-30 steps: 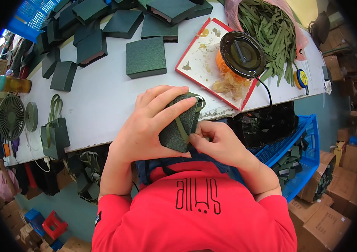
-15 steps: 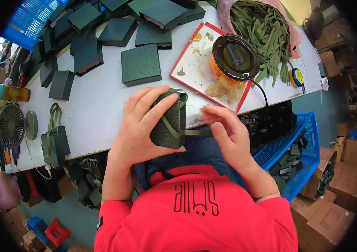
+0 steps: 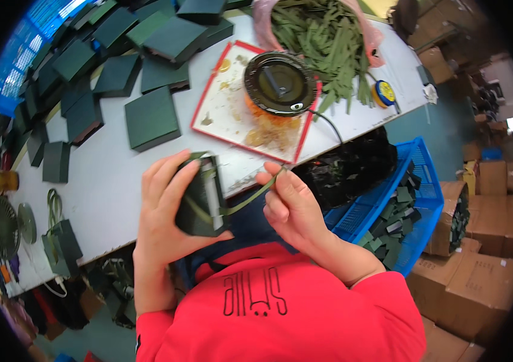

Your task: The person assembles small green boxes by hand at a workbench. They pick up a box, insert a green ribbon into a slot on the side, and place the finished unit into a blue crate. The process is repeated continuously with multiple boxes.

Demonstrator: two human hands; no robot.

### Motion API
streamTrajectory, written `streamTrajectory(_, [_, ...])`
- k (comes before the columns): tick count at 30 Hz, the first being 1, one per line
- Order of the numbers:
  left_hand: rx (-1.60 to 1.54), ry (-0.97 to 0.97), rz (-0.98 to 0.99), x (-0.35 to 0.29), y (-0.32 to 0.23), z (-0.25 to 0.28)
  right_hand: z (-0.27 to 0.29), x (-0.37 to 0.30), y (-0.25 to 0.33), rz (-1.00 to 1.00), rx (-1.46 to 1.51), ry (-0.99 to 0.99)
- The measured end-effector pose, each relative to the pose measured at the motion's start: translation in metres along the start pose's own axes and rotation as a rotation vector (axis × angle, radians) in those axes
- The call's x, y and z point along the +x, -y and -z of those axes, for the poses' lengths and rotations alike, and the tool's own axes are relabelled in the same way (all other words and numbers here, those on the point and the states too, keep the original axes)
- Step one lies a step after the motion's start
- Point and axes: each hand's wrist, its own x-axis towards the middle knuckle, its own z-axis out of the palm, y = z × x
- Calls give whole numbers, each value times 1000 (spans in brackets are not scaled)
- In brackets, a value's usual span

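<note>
The small dark green box (image 3: 199, 199) sits in the person's left hand (image 3: 163, 211), held in the air just off the near edge of the white table (image 3: 105, 187), above the lap. The fingers wrap over its top and far side and the thumb presses from below, so the hand is closed firmly round it. A thin green ribbon (image 3: 250, 196) runs from the box face across to the right hand (image 3: 289, 208), which pinches the ribbon's free end between thumb and forefinger, up near the table edge.

Against the head view of a second ago, the difference is plain: then both hands were huddled over the box, the right hand's fingers tucked right against it; half a second ago the right hand had begun to lift off. Now the two hands stand apart and the ribbon is stretched in a line between them (it looks taut, though a little sag would be hard to see). My reading is that the ribbon has been threaded or looped on the box and is being drawn through.

On the table lie many more green boxes (image 3: 151, 117), a red-rimmed tray (image 3: 208, 117) with a round black pot (image 3: 279, 82) on it, and a heap of green strips (image 3: 323, 36). A blue crate (image 3: 413, 181) stands to the right.
</note>
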Motion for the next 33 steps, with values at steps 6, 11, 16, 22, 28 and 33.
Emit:
streamTrajectory(6, [62,25,83,-24,13,12,18,5,41,218,101,-41])
streamTrajectory(11, [86,31,134,-33,20,15,18,9,43,221,71,-72])
streamTrajectory(16, [58,48,117,-27,18,14,13,16,48,300,-153,-83])
streamTrajectory(22, [12,64,60,-13,11,3,5,40,62,409,-426,-154])
streamTrajectory(28, [-16,59,28,-2,1,-2,6,55,68,396,-522,-168])
streamTrajectory(33, [-9,71,29,-1,1,-2,3,63,64,348,-528,-206])
